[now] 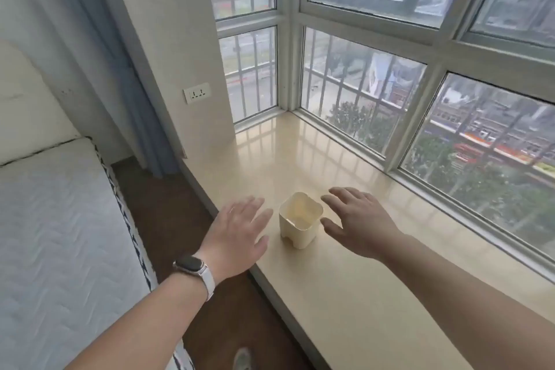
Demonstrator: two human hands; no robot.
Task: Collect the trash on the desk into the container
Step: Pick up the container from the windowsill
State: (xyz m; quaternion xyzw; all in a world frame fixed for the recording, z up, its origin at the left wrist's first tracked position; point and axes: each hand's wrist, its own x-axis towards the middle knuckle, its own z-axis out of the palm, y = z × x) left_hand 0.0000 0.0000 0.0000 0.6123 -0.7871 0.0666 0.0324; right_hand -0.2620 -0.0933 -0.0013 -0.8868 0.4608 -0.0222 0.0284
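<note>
1. Your left hand (237,231) hovers palm down over the near edge of the worktop (345,294), fingers spread and extended, holding nothing.
2. Your right hand (357,222) hovers palm down over the worktop, fingers likewise spread and slightly curled at the tips, holding nothing.
3. The container (300,219), a small cream tub with a rounded-square rim, stands upright on the worktop between your two hands. Neither hand appears to touch it; the left fingertips are just beside its left wall, the right thumb just beside its right wall.
4. The container's mouth faces up and is open. Its inside looks pale yellowish; whether anything lies in it cannot be told.
5. A notch is cut into the container's base on the side nearest you.
6. On your left wrist sits a watch (190,264) with a dark face and a white strap.
7. The worktop is a glossy beige sill running away from your hands toward a corner, with a window (360,90) beyond your right hand.
8. To the left of your left hand lies a bed (60,234) with a white quilted mattress; between it and the worktop is dark floor (168,207).
9. Beyond your left hand, on the wall, is a socket (196,92), with a blue curtain (129,84) to its left.
</note>
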